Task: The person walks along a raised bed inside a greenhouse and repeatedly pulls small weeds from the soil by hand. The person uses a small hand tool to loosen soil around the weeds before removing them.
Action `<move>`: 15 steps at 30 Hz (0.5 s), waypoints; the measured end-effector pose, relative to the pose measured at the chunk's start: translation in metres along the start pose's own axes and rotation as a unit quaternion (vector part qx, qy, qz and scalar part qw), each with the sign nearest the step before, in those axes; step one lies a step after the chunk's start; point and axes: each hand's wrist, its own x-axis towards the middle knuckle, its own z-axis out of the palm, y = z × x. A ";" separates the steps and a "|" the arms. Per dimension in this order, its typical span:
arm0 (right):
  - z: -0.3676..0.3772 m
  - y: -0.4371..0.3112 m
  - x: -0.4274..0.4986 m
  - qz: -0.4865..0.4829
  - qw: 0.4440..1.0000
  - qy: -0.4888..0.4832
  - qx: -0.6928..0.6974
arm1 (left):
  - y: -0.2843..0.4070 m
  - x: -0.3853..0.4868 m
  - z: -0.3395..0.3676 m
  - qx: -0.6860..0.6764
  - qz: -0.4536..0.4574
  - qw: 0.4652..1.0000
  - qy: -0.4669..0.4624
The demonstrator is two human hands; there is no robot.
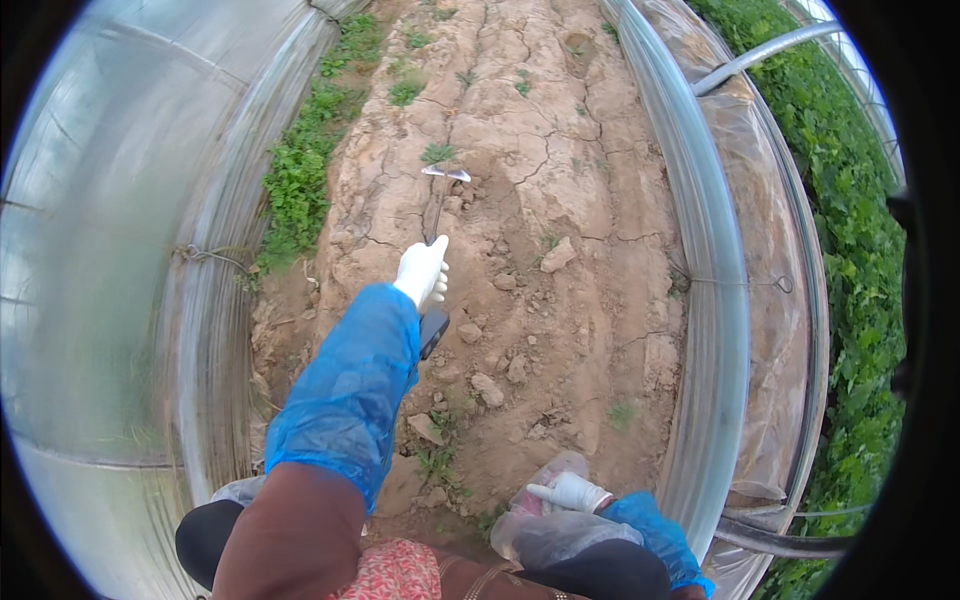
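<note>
In a white glove, my left hand (421, 273) is stretched forward and closed around the handle of a small hand hoe. The dark handle's end (433, 334) sticks out behind my wrist. Ahead of the hand, a thin shaft leads to the metal hoe blade (447, 174), which is at the soil beside a small green weed (437, 154). Loose clods (454, 202) lie just behind the blade. My right hand (568, 493), also white-gloved, rests by a foot covered in clear plastic (531, 529). One finger points left; the others are partly hidden, so any grip is unclear.
Cracked, dry soil (517, 142) stretches ahead, with scattered clods (487, 390) and small weeds. Gathered plastic film (217, 360) borders the left, beside a leafy green strip (300, 180). Rolled film (716, 300) runs along the right, with a metal pipe (765, 54) and dense green plants (862, 300) beyond.
</note>
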 end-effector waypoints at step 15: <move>-0.001 -0.007 -0.005 -0.118 0.989 0.059 -0.067 | -0.159 -0.124 -0.002 0.035 -0.033 0.998 0.044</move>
